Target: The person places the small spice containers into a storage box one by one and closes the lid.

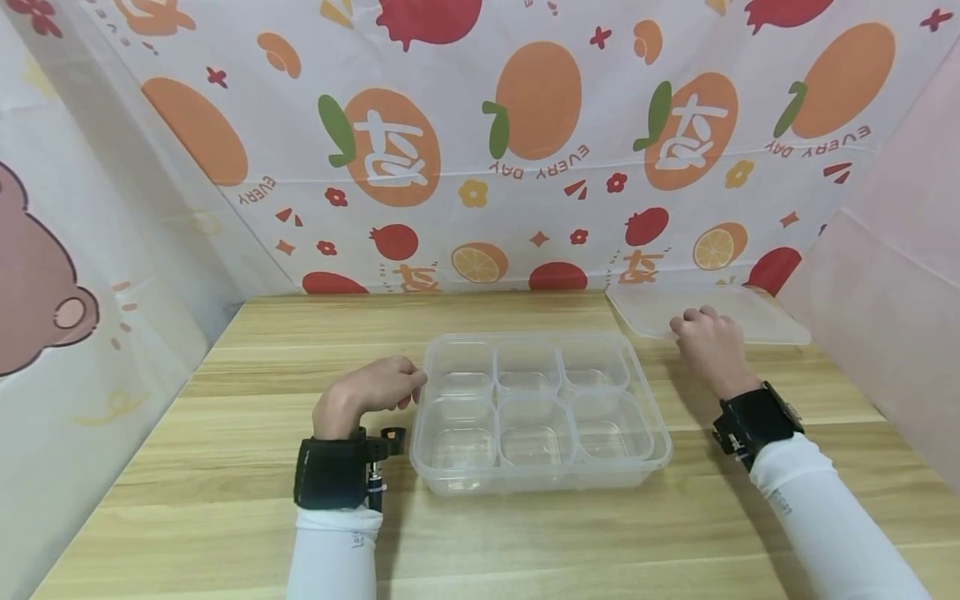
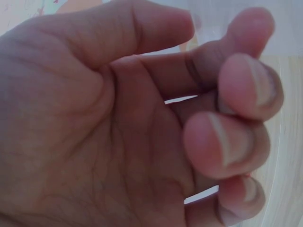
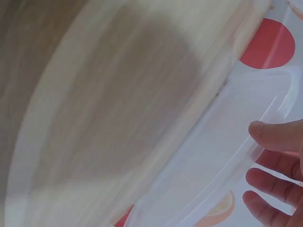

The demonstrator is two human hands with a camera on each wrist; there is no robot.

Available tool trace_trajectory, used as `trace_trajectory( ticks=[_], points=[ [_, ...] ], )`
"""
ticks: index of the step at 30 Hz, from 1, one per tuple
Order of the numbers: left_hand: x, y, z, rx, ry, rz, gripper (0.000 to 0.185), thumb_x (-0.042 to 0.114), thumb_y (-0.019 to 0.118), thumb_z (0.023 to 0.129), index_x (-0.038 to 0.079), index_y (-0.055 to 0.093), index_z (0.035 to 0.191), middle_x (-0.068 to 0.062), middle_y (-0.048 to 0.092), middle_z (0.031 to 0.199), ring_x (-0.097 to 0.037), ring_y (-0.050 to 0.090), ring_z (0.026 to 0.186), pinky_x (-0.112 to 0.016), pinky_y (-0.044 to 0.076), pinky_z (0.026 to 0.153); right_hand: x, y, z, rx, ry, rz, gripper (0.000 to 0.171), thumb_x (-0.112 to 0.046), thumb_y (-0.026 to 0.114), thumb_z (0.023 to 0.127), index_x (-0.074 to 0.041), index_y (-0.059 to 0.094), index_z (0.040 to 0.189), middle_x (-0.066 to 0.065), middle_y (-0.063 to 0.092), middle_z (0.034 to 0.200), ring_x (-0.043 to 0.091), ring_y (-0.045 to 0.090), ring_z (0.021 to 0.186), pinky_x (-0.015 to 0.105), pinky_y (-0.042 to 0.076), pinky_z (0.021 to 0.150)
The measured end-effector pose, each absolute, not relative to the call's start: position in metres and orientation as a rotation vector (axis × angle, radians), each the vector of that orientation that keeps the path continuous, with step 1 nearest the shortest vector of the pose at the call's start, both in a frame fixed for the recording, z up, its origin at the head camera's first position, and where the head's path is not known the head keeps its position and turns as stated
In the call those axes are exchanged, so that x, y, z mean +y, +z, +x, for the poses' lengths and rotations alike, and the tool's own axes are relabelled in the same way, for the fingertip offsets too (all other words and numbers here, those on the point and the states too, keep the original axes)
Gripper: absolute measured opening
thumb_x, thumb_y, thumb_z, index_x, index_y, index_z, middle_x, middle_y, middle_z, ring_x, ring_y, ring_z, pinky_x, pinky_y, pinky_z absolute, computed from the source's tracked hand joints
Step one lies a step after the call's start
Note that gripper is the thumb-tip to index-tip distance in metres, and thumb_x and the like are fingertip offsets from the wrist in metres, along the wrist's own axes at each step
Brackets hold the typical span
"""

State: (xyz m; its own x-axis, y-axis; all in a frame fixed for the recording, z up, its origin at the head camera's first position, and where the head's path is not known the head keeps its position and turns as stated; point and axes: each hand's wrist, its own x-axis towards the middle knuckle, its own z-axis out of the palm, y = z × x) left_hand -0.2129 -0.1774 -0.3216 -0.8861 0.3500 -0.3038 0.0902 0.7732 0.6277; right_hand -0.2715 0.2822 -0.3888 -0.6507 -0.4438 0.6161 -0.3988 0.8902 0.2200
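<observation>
A clear plastic box [image 1: 536, 479] stands on the wooden table, with six clear square cups [image 1: 534, 433] inside it in two rows. My left hand [image 1: 378, 387] is beside its left wall, fingertips right at the rim. The left wrist view shows the left fingers [image 2: 227, 144] loosely bent and the thumb apart from them, nothing in the palm. At the back right lies a flat translucent lid [image 1: 757, 317]. My right hand [image 1: 712, 350] is at the lid's near edge. In the right wrist view its thumb overlaps the lid [image 3: 213, 137], the right fingers [image 3: 272, 182] spread and fairly straight.
A fruit-print cloth [image 1: 465, 150] hangs behind the wooden table [image 1: 540, 550], and pale cloths hang at both sides. The lid reaches to the table's back edge. Each wrist bears a black strap [image 1: 330, 475], the left one with a small mount beside the box.
</observation>
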Motion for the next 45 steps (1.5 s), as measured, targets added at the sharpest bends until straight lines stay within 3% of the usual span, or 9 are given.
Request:
trace_trajectory(
  ticks=[9,19,31,45],
  points=[
    [-0.177,-0.323,-0.213,2.551,0.878,0.313,0.03,0.015,0.043,0.098,0.004,0.064,0.079,0.0,0.046,0.062,-0.015,0.037,0.057,-0.03,0.03,0.057,0.287,-0.388,-0.271,-2.331,-0.197,0.746,0.013,0.015,0.065,0.081,0.003,0.067,0.084,0.022,0.06,0.077,0.04,0.06,0.067,0.05,0.051,0.05],
    [-0.178,-0.32,-0.211,2.553,0.876,0.326,0.031,0.015,0.043,0.097,0.003,0.064,0.079,-0.001,0.046,0.063,-0.015,0.037,0.057,-0.03,0.03,0.056,0.282,-0.373,-0.267,-2.334,-0.209,0.924,0.021,0.016,0.077,0.076,0.003,0.068,0.09,0.022,0.06,0.08,0.035,0.059,0.066,0.043,0.054,0.054],
    [-0.177,-0.321,-0.21,2.556,0.88,0.333,0.031,0.014,0.043,0.098,0.002,0.064,0.079,-0.001,0.046,0.063,-0.016,0.039,0.058,-0.031,0.03,0.058,0.268,-0.359,-0.262,-2.205,-0.082,1.021,0.023,0.017,0.078,0.073,0.005,0.063,0.087,0.02,0.056,0.077,0.034,0.054,0.064,0.043,0.05,0.054],
    [-0.179,-0.322,-0.212,2.558,0.881,0.343,0.032,0.013,0.042,0.098,0.001,0.065,0.078,0.0,0.044,0.061,-0.015,0.037,0.056,-0.03,0.029,0.057,0.236,-0.332,-0.244,-2.14,-0.128,1.122,0.03,0.011,0.086,0.068,0.006,0.068,0.091,0.023,0.062,0.082,0.036,0.06,0.071,0.044,0.056,0.066]
  ],
)
